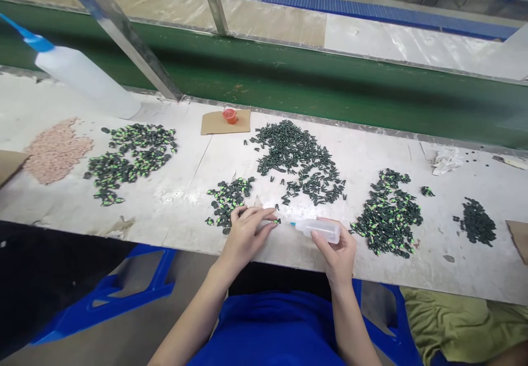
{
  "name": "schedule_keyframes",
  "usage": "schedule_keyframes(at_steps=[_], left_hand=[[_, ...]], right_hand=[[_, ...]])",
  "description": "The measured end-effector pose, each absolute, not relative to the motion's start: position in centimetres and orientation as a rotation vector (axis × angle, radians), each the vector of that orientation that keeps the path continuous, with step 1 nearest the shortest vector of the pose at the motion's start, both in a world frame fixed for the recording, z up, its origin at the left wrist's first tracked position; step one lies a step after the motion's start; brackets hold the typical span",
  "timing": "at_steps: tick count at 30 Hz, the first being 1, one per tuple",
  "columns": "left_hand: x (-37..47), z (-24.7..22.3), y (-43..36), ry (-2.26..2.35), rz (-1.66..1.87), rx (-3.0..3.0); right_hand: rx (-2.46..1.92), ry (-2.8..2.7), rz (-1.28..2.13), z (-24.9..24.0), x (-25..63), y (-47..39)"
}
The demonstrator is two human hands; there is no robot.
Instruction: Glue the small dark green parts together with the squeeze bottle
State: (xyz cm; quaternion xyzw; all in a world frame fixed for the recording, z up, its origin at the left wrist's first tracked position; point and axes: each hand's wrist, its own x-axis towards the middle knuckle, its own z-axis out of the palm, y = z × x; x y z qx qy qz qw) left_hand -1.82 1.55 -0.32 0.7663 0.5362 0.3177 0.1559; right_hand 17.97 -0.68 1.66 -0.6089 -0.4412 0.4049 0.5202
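My left hand [247,231] pinches a small dark green and lime piece [277,221] between thumb and fingertips, just above the table. My right hand [339,250] is wrapped round a small translucent squeeze bottle [319,230], tipped on its side. Its blue nozzle [292,223] points left at the piece, a short gap away. Beside my left hand lies a pile of dark and lime pieces [229,197]. Beyond both hands spreads a heap of small dark green slender parts [289,149]. Right of my right hand is a larger pile of dark and lime pieces [388,212].
A large white bottle with a blue nozzle [86,77] stands back left, near pink pieces [58,151] and another dark-lime pile [132,160]. A red cup [230,116] sits on cardboard [212,125]. Black pieces [478,222] lie right. A green-sided conveyor [264,80] runs behind.
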Motion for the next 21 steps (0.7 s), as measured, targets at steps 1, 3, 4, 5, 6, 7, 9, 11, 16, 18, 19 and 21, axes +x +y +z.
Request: schedule_keyframes(at_steps=[1, 3, 4, 5, 6, 7, 9, 11, 16, 18, 19, 21], left_hand=[[-1.8, -0.4, 1.5, 1.551, 0.921, 2.167], [-1.7, -0.5, 1.5, 1.582, 0.921, 2.123], [-1.7, -0.5, 1.4, 1.596, 0.916, 2.108], [-1.7, -0.5, 1.4, 1.608, 0.914, 2.099], [-1.7, -0.5, 1.4, 1.619, 0.915, 2.095], [-1.6, -0.4, 1.4, 1.625, 0.920, 2.095], [-1.6, -0.3, 1.4, 1.631, 0.937, 2.104], [-1.5, -0.3, 1.4, 1.635, 0.948, 2.116], [-1.5, -0.3, 1.4, 1.642, 0.957, 2.131], [-1.5, -0.3, 1.4, 1.639, 0.953, 2.136], [-1.5, -0.3, 1.4, 1.638, 0.952, 2.140], [-1.5, -0.3, 1.4, 1.637, 0.955, 2.152]], right_hand=[[-1.467, -1.029, 0.969, 1.6, 17.8, -0.7], [-1.490, -0.999, 0.960, 1.6, 17.4, -0.6], [-1.505, -0.996, 0.956, 1.6, 17.1, -0.6], [-1.521, -0.995, 0.954, 1.6, 16.9, -0.5], [-1.534, -1.000, 0.956, 1.5, 16.7, -0.5], [-1.544, -1.007, 0.962, 1.5, 16.6, -0.4], [-1.558, -1.018, 0.977, 1.3, 16.4, -0.3], [-1.571, -1.019, 0.994, 1.2, 16.3, -0.2], [-1.597, -0.985, 1.025, 1.2, 16.3, -0.2], [-1.598, -0.969, 1.038, 1.3, 16.2, -0.2], [-1.597, -0.965, 1.045, 1.4, 16.2, -0.1], [-1.597, -0.966, 1.054, 1.4, 16.2, -0.1]])
